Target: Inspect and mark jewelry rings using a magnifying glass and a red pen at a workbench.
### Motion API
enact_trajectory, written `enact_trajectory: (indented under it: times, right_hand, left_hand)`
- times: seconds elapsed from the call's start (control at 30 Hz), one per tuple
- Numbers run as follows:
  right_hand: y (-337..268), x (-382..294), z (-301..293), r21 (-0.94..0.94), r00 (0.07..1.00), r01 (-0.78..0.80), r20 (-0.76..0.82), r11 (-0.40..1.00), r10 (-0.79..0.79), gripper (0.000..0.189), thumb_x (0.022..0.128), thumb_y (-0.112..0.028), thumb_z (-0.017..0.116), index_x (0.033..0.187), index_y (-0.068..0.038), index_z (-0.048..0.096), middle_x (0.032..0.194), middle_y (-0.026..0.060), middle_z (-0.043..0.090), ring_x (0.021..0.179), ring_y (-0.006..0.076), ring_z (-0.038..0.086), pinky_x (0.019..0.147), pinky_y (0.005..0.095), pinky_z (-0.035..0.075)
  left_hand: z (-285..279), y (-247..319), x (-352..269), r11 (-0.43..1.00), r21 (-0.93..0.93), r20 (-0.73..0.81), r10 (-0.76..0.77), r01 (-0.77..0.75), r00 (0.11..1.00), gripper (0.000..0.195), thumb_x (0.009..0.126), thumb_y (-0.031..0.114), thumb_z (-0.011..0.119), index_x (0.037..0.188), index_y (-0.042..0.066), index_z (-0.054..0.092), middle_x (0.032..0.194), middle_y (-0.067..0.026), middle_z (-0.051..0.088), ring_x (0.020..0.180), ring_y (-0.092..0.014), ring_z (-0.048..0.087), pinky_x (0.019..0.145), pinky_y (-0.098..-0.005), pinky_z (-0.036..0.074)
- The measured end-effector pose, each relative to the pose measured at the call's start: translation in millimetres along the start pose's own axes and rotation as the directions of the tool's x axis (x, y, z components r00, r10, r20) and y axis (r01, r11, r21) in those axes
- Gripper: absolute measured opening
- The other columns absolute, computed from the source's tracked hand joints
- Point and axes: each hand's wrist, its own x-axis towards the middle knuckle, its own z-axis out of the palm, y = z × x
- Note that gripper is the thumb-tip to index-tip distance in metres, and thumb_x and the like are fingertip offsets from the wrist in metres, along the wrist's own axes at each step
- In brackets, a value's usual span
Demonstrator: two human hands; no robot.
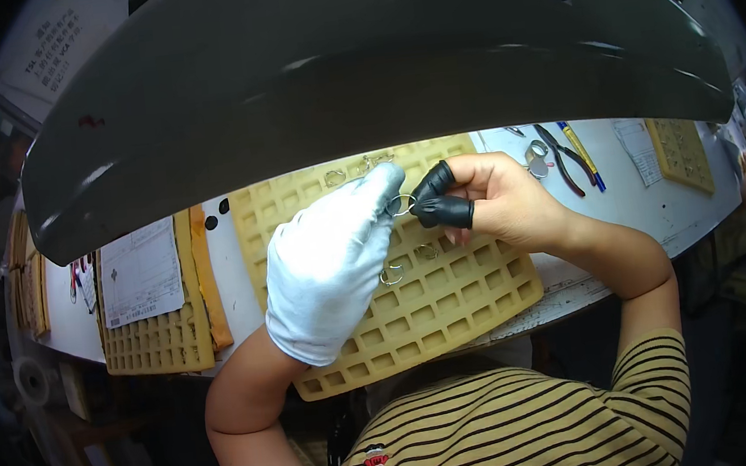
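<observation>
A thin metal ring (402, 204) is pinched between my two hands above a yellow compartment tray (416, 326). My left hand (331, 257), in a white glove, grips the ring's left side with its fingertips. On the other side, my right hand (477, 199) holds it between thumb and forefinger, both covered by black finger cots. Below the hands, one metal ring (391, 275) and another ring (426, 251) lie in the tray's square pockets. Farther up the tray rest a ring-like piece (335, 178) and several small metal pieces (374, 161). The glove hides part of the tray.
A dark lamp hood (363, 65) overhangs the white table (621, 222). Pliers (566, 159), a blue-and-yellow pen (582, 155) and a small loupe-like metal item (536, 158) lie at right, before another tray (681, 155). At left, a printed sheet (141, 272) covers part of a tray (155, 345).
</observation>
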Motion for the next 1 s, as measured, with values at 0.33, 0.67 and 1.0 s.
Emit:
enact_trajectory:
  times: [0.33,0.67,1.0]
  right_hand:
    - [-1,-2,3,-0.445,0.937,0.305,-0.019,0.842,-0.349,0.009,0.085,-0.002,0.063,0.093,0.001,0.063,0.088,0.0034,0.059,0.077,0.0076,0.057,0.069,0.0220,0.048]
    - [6,-2,3,-0.676,0.850,0.438,0.098,0.592,-0.517,0.008,0.078,0.001,0.066,0.084,0.002,0.061,0.075,0.0063,0.052,0.064,0.0150,0.049,0.053,0.0282,0.038]
    - [11,-2,7,-0.690,0.847,0.442,0.113,0.573,-0.519,0.005,0.078,0.002,0.065,0.080,0.002,0.061,0.072,0.0061,0.051,0.061,0.0146,0.047,0.051,0.0290,0.036]
  left_hand:
    - [-17,12,15,0.638,-0.370,0.451,-0.513,0.676,0.731,0.046,0.083,0.012,0.070,0.124,-0.003,0.055,0.102,-0.0066,0.066,0.091,-0.010,0.061,0.078,-0.0223,0.050]
    - [-22,15,19,0.575,-0.346,0.525,-0.536,0.741,0.661,0.041,0.087,0.022,0.064,0.119,-0.002,0.059,0.101,-0.0107,0.067,0.082,-0.011,0.066,0.068,-0.0227,0.053]
    - [-16,8,12,0.537,-0.418,0.547,-0.495,0.733,0.675,0.031,0.090,0.016,0.058,0.114,-0.003,0.060,0.089,-0.0079,0.069,0.073,-0.010,0.067,0.062,-0.0214,0.052]
